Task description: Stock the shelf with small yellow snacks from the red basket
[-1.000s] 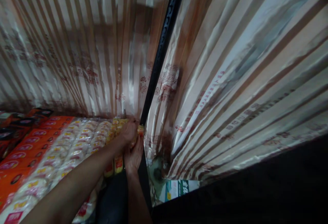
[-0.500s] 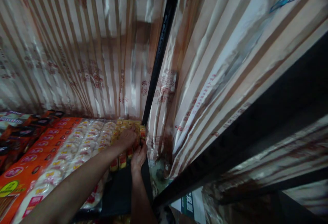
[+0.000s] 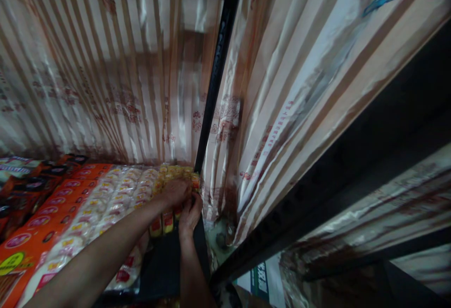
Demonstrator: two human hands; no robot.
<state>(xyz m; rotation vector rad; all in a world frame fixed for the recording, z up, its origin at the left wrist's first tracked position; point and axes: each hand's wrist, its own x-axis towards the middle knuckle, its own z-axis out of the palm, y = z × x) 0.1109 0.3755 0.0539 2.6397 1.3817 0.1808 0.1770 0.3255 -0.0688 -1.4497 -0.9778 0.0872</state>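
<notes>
"Where the left hand [image 3: 177,191] and right hand [image 3: 189,215] meet, are the fingers gripping?"
"Bent, at the yellow packets [image 3: 172,172] by the black post [image 3: 214,87]; grip, I can't tell."
"Writing?"
"Red labels [image 3: 168,219], illegible; blurred white characters on the green-and-white box [image 3: 261,277]."

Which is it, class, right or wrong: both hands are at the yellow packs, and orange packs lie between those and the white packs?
Wrong on order only: the head view shows white packs between the orange packs and the yellow packs, where the left hand and right hand are.
</notes>
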